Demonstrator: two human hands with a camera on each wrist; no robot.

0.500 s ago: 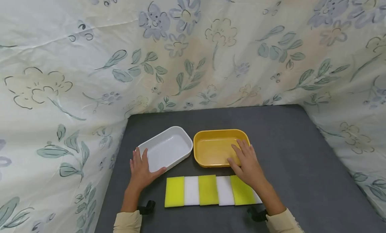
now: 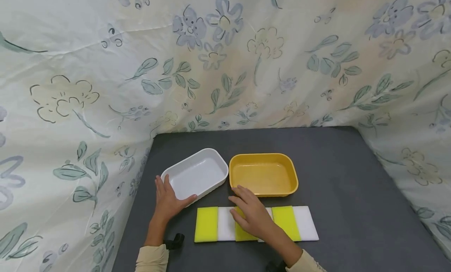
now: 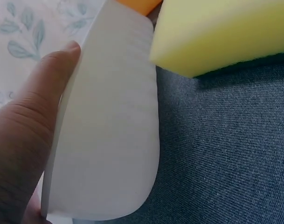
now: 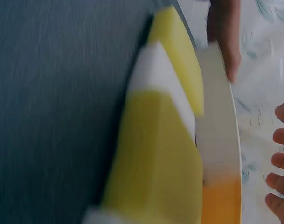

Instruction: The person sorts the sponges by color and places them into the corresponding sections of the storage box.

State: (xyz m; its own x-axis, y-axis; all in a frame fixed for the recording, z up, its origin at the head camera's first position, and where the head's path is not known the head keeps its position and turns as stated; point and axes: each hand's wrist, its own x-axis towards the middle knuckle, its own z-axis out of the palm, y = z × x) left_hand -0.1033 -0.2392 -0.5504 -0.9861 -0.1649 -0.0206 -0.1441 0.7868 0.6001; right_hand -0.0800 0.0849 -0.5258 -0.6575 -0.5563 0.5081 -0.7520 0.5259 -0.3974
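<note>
My left hand [image 2: 167,203] rests at the near left corner of a white tray [image 2: 200,173], fingers spread along one side and thumb along the other. In the left wrist view, the thumb [image 3: 41,91] lies along the tray's rim. Over the middle of a row of alternating yellow and white sponges hangs my right hand [image 2: 254,214], fingers spread and nothing held. It partly hides the middle sponges; the leftmost yellow sponge [image 2: 206,224] and the rightmost white sponge [image 2: 306,223] show fully. A yellow tray [image 2: 266,177] stands right beside the white one, just beyond the right fingertips.
Both trays and the sponge row lie on a dark grey cloth surface [image 2: 352,209]. Floral fabric [image 2: 225,68] walls it in at the back and on both sides. Dark straps [image 2: 175,241] sit at the wrists.
My right hand has moved left and nearer, from over the yellow tray to over the sponge row. The left hand stays at the white tray's corner. The head view has shifted slightly.
</note>
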